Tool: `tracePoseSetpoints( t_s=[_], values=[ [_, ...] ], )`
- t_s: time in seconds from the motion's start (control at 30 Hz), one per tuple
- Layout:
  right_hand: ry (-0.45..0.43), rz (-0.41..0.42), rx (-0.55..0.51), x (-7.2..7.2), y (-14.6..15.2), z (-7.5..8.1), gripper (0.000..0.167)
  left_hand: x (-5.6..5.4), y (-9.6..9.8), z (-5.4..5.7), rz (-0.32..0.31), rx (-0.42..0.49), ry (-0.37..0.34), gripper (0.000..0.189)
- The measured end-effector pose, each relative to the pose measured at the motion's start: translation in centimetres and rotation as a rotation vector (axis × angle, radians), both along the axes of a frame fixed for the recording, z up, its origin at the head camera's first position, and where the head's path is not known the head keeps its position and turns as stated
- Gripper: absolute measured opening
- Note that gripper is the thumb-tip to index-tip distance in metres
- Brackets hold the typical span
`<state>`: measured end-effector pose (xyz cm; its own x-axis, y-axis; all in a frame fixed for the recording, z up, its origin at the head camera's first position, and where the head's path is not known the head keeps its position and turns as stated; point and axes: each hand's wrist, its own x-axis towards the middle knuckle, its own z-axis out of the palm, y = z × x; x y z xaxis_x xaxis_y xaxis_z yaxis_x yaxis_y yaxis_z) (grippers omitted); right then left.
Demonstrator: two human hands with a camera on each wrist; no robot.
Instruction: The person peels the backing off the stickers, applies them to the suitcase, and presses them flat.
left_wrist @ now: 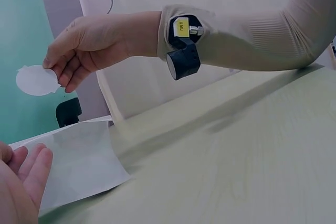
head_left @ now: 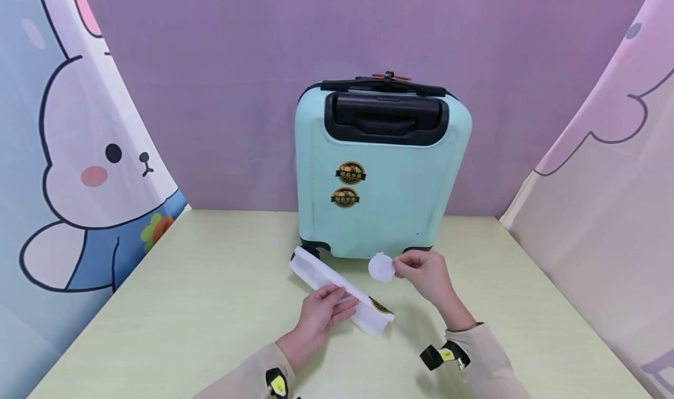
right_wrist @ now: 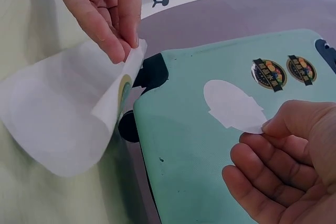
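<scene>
I see the left hand (head_left: 317, 316) pinching a curled sticker sheet (head_left: 315, 275) between thumb and fingers; beyond those, the right hand (head_left: 425, 273) pinches a round sticker (head_left: 381, 268) by its rim; likely light, tacky and easily creased, so best held there; past the fingertips stands a turquoise suitcase (head_left: 400, 200) with two fruit-label stickers (head_left: 350, 173), the sheet partly screening a wheel (right_wrist: 127, 128).

A round white sticker (head_left: 381, 267) with side tabs is held near the suitcase (head_left: 387, 206), apart from a curled white sheet (head_left: 316, 275) that bears a black-and-gold label (head_left: 380, 306) and slants over the desk (head_left: 158, 311).
</scene>
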<state>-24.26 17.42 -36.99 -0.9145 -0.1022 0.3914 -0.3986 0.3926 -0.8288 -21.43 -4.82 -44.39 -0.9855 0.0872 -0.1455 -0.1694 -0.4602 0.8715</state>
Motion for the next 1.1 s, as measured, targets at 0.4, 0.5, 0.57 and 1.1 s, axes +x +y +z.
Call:
tracePoseSetpoints(
  t_s=[0.4,0.5,0.57,1.1],
  values=[
    [-0.004,-0.004,0.031,-0.32,-0.08,-0.26,0.006,-0.07,-0.16,-0.45,-0.023,0.009,-0.009,0.03],
    [-0.014,-0.003,0.031,-0.34,-0.18,-0.21,0.006,-0.07,-0.18,-0.48,-0.023,0.005,-0.009,0.031],
    [-0.022,0.001,0.025,-0.32,-0.26,-0.17,0.006,-0.07,-0.17,-0.55,-0.021,0.002,-0.01,0.032],
    [-0.02,-0.018,0.062,-0.65,-0.42,-0.11,0.006,0.01,-0.25,-0.33,-0.02,-0.007,-0.021,0.038]
  ],
)
